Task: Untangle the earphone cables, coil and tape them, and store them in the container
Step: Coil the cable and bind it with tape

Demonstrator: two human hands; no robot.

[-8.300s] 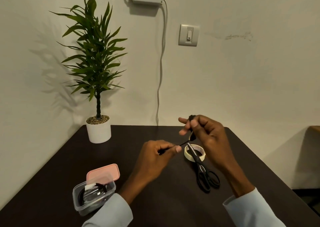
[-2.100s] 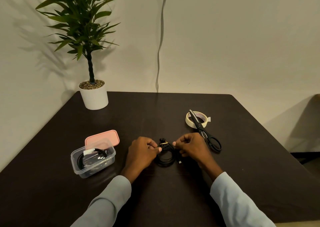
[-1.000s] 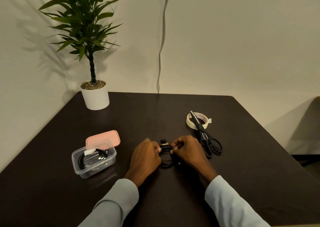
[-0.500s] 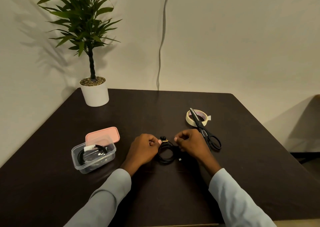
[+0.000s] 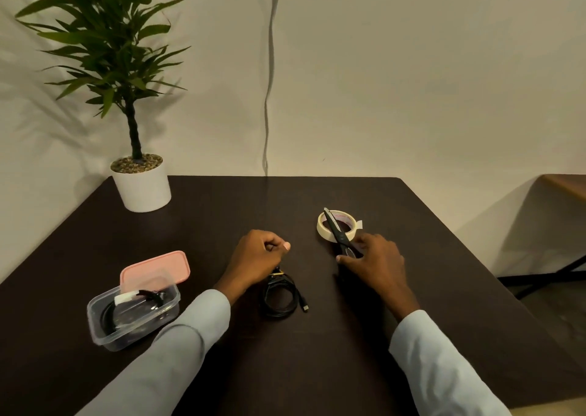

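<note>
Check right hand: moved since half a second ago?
Yes. The right hand left the coiled cable and went right, onto the scissors by the tape roll.

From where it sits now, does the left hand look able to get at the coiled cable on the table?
Probably yes. The left hand is just beyond the coiled cable, which lies loose on the table by the wrist with nothing over it. The right hand is away at the scissors.

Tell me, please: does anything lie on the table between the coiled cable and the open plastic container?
Only the person's left forearm crosses that stretch of table. Otherwise nothing visible lies between the coiled cable and the container, whose pink lid sits behind it, leaving the top open.
</note>
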